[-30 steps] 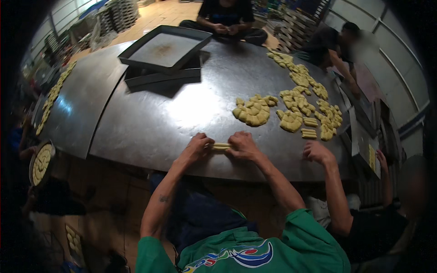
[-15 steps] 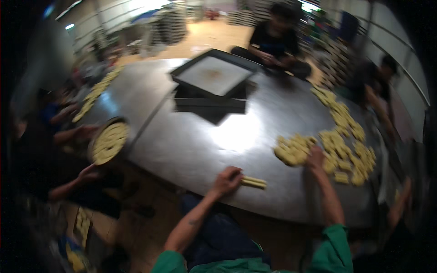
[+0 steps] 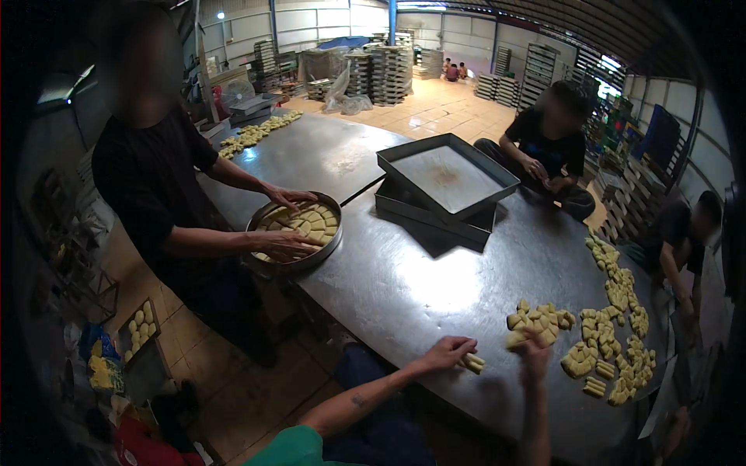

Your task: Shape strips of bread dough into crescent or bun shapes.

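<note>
My left hand (image 3: pixel 447 353) is closed over the near ends of short yellow dough strips (image 3: pixel 473 363) lying on the metal table, close to its front edge. To its right my right hand (image 3: pixel 534 359) is raised and smeared by motion. A blurred piece of yellow dough (image 3: pixel 514 340) shows at its fingertips. Just behind that hand lies a pile of cut dough pieces (image 3: pixel 542 317). More dough pieces (image 3: pixel 598 334) spread to the right, among them a few ridged ones (image 3: pixel 594 387).
Two dark rectangular trays (image 3: pixel 447 177) are stacked crookedly on the metal table (image 3: pixel 365 268). At left, a person's hands press dough in a round pan (image 3: pixel 330 247) at the table edge. Other people sit at the far and right sides. Stacked trays (image 3: pixel 388 74) stand behind.
My view has swung left. My right hand has come away from the dough pile toward my left hand. The person at left, earlier holding the round pan tilted, now has both hands on its dough.
</note>
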